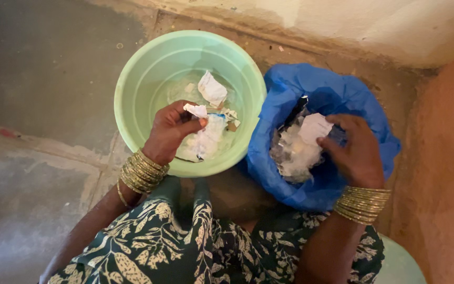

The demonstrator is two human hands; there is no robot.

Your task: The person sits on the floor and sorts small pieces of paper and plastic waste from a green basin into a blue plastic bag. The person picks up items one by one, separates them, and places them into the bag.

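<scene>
Head view: left hand [170, 131] over the light green basin [132, 89], fingers pinched shut on a small white paper scrap [196, 110]. Basin sits on the concrete floor [43, 68], holds water and more soaked paper pieces [212, 89], some white, some brownish. Right hand [357, 152] inside the mouth of the blue plastic bag [290, 84], just right of the basin and touching its rim; fingers curled around a white paper piece [314, 128] on top of the pile of torn paper [292, 155] in the bag. Grip on that piece looks closed, thumb side partly hidden. Stacks of gold bangles [143, 172] on both wrists. Dark green leaf-print dress [185, 247] over the knees at bottom. Stained plaster wall [384, 26] behind, reddish surface at right edge.
</scene>
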